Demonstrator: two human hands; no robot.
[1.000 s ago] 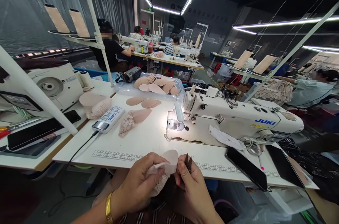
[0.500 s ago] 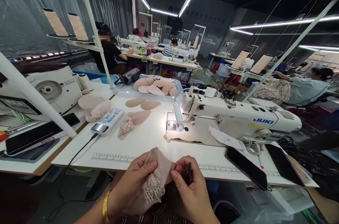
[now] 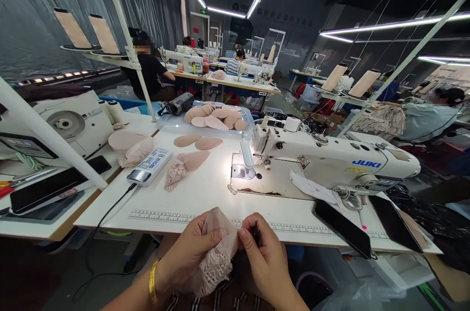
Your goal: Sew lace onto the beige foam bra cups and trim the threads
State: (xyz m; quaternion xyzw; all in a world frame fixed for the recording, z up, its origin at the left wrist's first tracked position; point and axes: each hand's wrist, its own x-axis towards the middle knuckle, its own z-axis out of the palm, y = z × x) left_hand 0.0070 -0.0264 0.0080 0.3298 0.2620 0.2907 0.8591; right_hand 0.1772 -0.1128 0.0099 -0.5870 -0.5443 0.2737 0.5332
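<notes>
Two hands busy here, and one pale lace-trimmed piece (image 3: 216, 269) between them, right at the near edge of the bench (image 3: 191, 199)! The left hand (image 3: 193, 250) grips it, thumb pressed on the cloth; the right hand (image 3: 266, 254) pinches at its side, fingers curled round one dark tool (image 3: 258, 236), mostly hidden. One gold bracelet (image 3: 152, 282) on the left wrist. Beyond sits one white sewing machine (image 3: 323, 154), lamp lit. Left of it lie two teardrop shapes (image 3: 208, 143), one lace-and-plain piece (image 3: 183, 169) and one white device (image 3: 150, 168). One clear tray (image 3: 167, 126) carries beige pieces (image 3: 216, 122), too overlapped to count. Over on the right, two dark phones (image 3: 342, 228); higher up, four beige cones (image 3: 105, 35), two each side.
</notes>
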